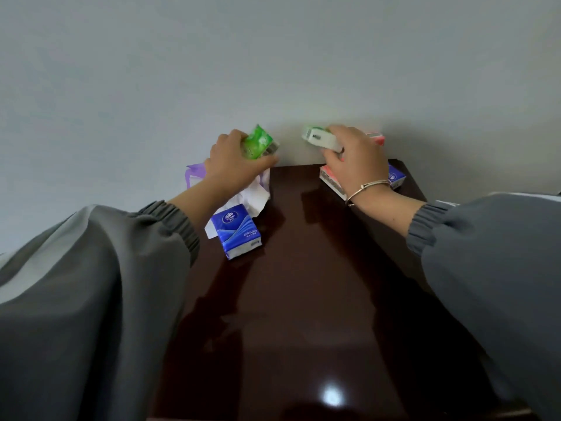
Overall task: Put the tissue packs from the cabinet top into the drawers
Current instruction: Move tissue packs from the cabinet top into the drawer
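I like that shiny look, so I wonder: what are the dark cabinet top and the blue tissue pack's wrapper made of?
Cabinet top: probably wood or veneer under a glossy dark lacquer, since it shows a bright glare spot and soft reflections. Blue tissue pack: seemingly thin printed plastic film, slightly shiny and creased at its sealed end.

The bright green plastic tissue pack (pixel 258 144) has lighter green patches, and the flat white tissue pack (pixel 321 139) has a pale green edge. The blue rectangular tissue pack (pixel 239 232) shows white wavy lines. The shiny wooden cabinet top (pixel 318 284) is dark reddish brown, and the soft cloth sleeves (pixel 91 284) are grey.
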{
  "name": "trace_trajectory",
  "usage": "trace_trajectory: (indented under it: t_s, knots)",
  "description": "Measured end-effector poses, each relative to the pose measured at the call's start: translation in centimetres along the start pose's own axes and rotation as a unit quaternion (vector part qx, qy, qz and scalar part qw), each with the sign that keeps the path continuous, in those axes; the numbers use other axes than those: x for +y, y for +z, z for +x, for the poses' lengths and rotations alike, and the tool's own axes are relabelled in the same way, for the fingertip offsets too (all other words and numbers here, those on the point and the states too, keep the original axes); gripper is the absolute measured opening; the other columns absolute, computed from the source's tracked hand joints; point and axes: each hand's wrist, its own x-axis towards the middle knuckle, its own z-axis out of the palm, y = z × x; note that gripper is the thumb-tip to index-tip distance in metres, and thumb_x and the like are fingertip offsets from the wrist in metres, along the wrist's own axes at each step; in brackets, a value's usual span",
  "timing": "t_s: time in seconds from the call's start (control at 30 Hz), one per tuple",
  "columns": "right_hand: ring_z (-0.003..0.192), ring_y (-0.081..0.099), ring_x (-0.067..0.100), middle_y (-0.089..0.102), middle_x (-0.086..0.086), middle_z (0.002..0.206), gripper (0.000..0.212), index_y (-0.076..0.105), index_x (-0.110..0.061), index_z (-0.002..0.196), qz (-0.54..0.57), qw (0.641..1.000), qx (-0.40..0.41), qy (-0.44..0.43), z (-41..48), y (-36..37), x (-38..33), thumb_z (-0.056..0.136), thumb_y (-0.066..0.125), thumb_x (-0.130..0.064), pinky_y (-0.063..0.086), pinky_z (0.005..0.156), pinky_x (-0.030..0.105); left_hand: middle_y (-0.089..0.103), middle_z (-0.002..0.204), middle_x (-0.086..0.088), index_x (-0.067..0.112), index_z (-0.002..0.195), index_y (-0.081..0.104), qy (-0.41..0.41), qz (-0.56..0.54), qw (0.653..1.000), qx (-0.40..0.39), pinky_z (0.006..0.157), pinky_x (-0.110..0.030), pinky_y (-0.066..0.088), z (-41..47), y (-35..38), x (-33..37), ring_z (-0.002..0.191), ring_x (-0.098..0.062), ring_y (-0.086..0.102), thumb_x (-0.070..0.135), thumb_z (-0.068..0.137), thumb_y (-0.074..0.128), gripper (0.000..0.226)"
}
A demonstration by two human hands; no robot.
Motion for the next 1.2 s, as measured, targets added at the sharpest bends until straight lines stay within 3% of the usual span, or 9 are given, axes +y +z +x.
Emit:
trace_trajectory:
  t_s: [0.1,0.23,0.33,0.43,0.53,0.6,0.73,0.93,1.2]
  knots:
    - [0.1,0.064,0.022,0.069,0.008,0.111,0.033,0.065,-0.006,0.115,0.147,0.986,0.066,-0.031,-1.9,-2.3,-2.6,0.083,0.064,-0.014,0.029,0.084,-0.003,0.064,0.105,-0.006,0.014,0.108,0.055,-0.09,-0.349,0.931,-0.055,0.082,-0.029,0.052,-2.3,-1.4,1.4,0.092,-0.017,0.063,0.051,0.082,0.066,0.047]
    - [0.108,0.062,0.012,0.067,0.007,0.117,0.037,0.064,-0.004,0.118,0.236,0.969,0.028,-0.067,-5.5,-4.5,-7.6,0.081,0.068,-0.009,0.037,0.094,0.006,0.069,0.103,-0.005,0.018,0.11,0.063,-0.144,-0.592,0.763,-0.216,0.086,-0.028,0.055,-6.6,-2.6,2.2,0.091,-0.014,0.067,0.055,0.095,0.039,0.046]
    - [0.124,0.053,0.017,0.059,0.008,0.131,0.046,0.056,-0.006,0.128,0.269,0.958,-0.063,-0.083,-7.4,-5.4,-10.5,0.083,0.063,-0.002,0.038,0.106,0.02,0.067,0.109,-0.007,0.015,0.112,0.063,-0.146,-0.659,0.701,-0.232,0.099,-0.032,0.048,-9.4,-4.1,1.6,0.107,-0.02,0.061,0.062,0.09,0.037,0.058]
    - [0.138,0.035,0.019,0.047,0.003,0.142,0.058,0.049,-0.012,0.135,0.233,0.95,-0.163,-0.126,-8.3,-5.8,-11.7,0.08,0.051,0.007,0.026,0.114,0.029,0.061,0.118,-0.006,0.014,0.127,0.055,-0.154,-0.682,0.685,-0.204,0.104,-0.035,0.044,-11.6,-6.3,0.1,0.111,-0.02,0.058,0.054,0.086,0.052,0.057]
    - [0.129,0.044,0.022,0.055,0.005,0.135,0.057,0.052,-0.013,0.133,0.232,0.959,-0.145,-0.071,-9.5,-5.3,-12.2,0.078,0.047,0.002,0.033,0.11,0.035,0.072,0.096,-0.003,0.013,0.106,0.066,-0.184,-0.698,0.682,-0.118,0.078,-0.029,0.057,-13.4,-7.8,-2.4,0.086,-0.015,0.07,0.037,0.09,0.058,0.03]
    - [0.121,0.05,0.024,0.057,0.003,0.129,0.046,0.051,-0.017,0.132,0.182,0.972,-0.151,0.013,-9.8,-4.3,-12.5,0.086,0.054,-0.018,0.041,0.102,0.039,0.075,0.084,-0.002,0.015,0.093,0.067,-0.215,-0.707,0.67,-0.062,0.069,-0.029,0.06,-14.5,-8.3,-3.6,0.075,-0.013,0.073,0.033,0.091,0.059,0.019]
    - [0.114,0.052,0.029,0.055,0.004,0.126,0.067,0.045,-0.018,0.126,0.025,0.965,-0.252,0.074,-9.7,-1.3,-13.7,0.076,0.061,-0.06,0.047,0.09,0.041,0.076,0.082,-0.001,0.015,0.095,0.064,-0.249,-0.695,0.673,-0.028,0.062,-0.029,0.059,-16.6,-8.3,-5.5,0.075,-0.011,0.073,0.031,0.091,0.061,0.017]
    - [0.099,0.058,0.029,0.06,0.007,0.11,0.057,0.046,-0.014,0.116,0.008,0.953,-0.287,0.091,-10.1,0.4,-15.2,0.073,0.068,-0.043,0.051,0.077,0.036,0.076,0.085,0.0,0.017,0.099,0.064,-0.268,-0.688,0.673,-0.037,0.064,-0.028,0.059,-17.6,-7.4,-6.5,0.078,-0.011,0.073,0.035,0.085,0.065,0.022]
    - [0.098,0.061,0.026,0.067,0.002,0.108,0.05,0.056,-0.024,0.112,0.021,0.982,-0.095,0.163,-7.3,-8.5,-4.9,0.066,0.069,-0.038,0.039,0.073,0.025,0.073,0.095,0.0,0.022,0.098,0.072,-0.215,-0.704,0.669,-0.099,0.071,-0.031,0.058,-16.6,-4.6,-5.1,0.085,-0.012,0.071,0.036,0.069,0.076,0.033]
